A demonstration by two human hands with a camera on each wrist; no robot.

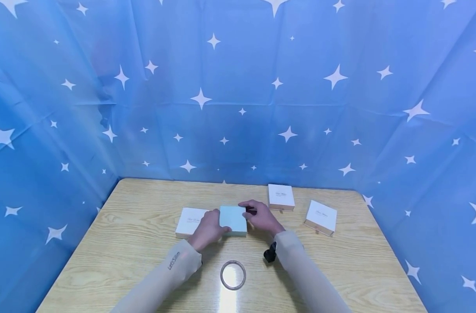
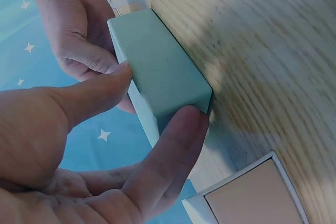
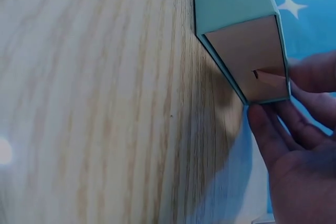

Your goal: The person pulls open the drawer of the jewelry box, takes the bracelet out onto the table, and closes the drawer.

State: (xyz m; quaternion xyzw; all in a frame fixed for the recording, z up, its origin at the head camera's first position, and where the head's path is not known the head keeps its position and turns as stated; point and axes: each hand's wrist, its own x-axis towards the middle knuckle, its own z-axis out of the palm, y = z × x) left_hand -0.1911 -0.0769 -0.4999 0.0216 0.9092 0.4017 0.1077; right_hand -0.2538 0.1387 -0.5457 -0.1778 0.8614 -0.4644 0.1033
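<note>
A mint-green box (image 1: 233,218) with a tan end face (image 3: 249,56) sits on the table between both hands. My left hand (image 1: 208,227) grips its left side, thumb (image 2: 100,90) along one edge and fingers bent against the adjoining side. My right hand (image 1: 263,216) holds the right side near the tan end, its fingers (image 3: 268,135) bent around the corner. A small pinkish tab (image 3: 272,80) comes out of a slot in that end face, close to the right fingers; whether they pinch it, I cannot tell. Beside the left hand lies a white box (image 1: 190,221), partly covered by it.
Two more white boxes, one at the back (image 1: 281,196) and one farther right (image 1: 321,216), lie on the wooden table (image 1: 136,226). A thin ring (image 1: 233,275) lies in front, between the forearms. A blue curtain (image 1: 241,126) with white stars surrounds the table's back and sides.
</note>
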